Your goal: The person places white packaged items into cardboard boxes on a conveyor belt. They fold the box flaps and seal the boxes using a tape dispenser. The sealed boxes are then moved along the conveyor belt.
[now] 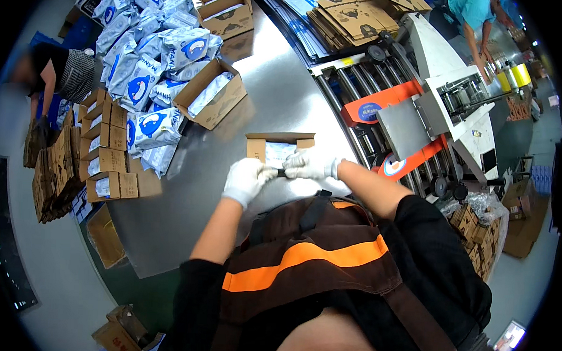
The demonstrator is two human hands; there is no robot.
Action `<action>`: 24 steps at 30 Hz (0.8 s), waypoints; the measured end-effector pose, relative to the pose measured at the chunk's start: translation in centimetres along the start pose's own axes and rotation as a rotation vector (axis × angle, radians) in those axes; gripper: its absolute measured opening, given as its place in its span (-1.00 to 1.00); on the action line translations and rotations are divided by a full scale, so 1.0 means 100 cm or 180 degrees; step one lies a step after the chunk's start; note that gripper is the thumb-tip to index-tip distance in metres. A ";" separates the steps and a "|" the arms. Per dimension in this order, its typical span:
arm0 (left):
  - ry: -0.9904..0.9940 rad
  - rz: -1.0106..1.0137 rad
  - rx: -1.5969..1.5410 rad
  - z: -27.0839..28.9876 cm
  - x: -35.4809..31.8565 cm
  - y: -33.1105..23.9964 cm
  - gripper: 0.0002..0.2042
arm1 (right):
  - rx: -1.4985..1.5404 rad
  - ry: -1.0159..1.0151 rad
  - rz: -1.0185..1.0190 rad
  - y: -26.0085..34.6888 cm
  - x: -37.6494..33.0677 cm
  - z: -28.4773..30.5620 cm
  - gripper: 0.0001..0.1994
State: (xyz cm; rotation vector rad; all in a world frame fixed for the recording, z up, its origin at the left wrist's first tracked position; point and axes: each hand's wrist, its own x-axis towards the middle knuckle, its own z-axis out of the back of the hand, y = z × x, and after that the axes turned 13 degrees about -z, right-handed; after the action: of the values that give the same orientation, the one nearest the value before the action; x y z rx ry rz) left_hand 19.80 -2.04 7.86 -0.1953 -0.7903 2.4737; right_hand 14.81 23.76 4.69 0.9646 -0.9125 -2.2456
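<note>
An open brown cardboard box (254,148) stands on the metal table in front of me, its far flap raised. Inside it lies a white and blue packet (278,154). At the box's near edge, my left hand (249,177), in a white glove, has its fingers closed at one end of a small dark bar-like thing (281,173). From the right, my gloved right hand (311,163) reaches over the box's near right corner, fingertips pressed together at the bar's other end. What the dark thing is cannot be made out, as the gloves cover much of it.
White and blue packets (142,78) pile up at the far left, beside filled open boxes (212,96). A roller machine with orange side guides (382,105) stands on the right. Flattened cartons (354,20) lie beyond. Other people work at the left (68,69) and far right (472,15).
</note>
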 end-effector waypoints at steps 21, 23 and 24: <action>0.0278 0.2020 -0.4015 -0.165 0.110 -0.065 -0.03 | -0.1328 -0.2438 -0.1215 -0.068 -0.118 0.005 -0.31; 0.0162 0.2208 -0.3855 -0.187 0.142 -0.089 0.05 | -0.1167 -0.2442 -0.1475 -0.074 -0.130 0.033 -0.35; 0.0152 0.2077 -0.3824 -0.190 0.153 -0.095 -0.22 | -0.1291 -0.2757 -0.1281 -0.087 -0.132 0.036 -0.39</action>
State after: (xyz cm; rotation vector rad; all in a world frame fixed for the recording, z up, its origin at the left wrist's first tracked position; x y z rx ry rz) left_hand 16.48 22.06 -1.82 -1.0501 -2.3823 2.1079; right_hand 18.31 39.54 5.55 -0.0630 -0.5421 -3.0971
